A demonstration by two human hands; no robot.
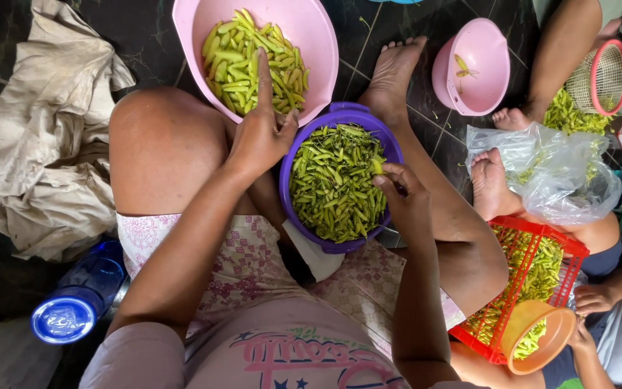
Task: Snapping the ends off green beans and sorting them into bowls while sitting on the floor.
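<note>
My left hand (262, 130) rests on the rim of the big pink bowl (309, 32), fingers apart, index finger lying among its light green pods (242, 61). My right hand (401, 193) hovers at the right rim of the purple bowl (347, 115) and pinches one small green pod (378, 166) between thumb and fingers. The purple bowl sits between my legs, filled with darker green pods (332, 184).
A small pink bowl (480, 68) lies tipped at upper right. Other people sit at right with a red basket (534, 277) of pods, an orange bowl (541, 335), a plastic bag (552, 173) and a round sieve (602, 75). Crumpled cloth (41, 137) and a blue bottle (73, 306) lie left.
</note>
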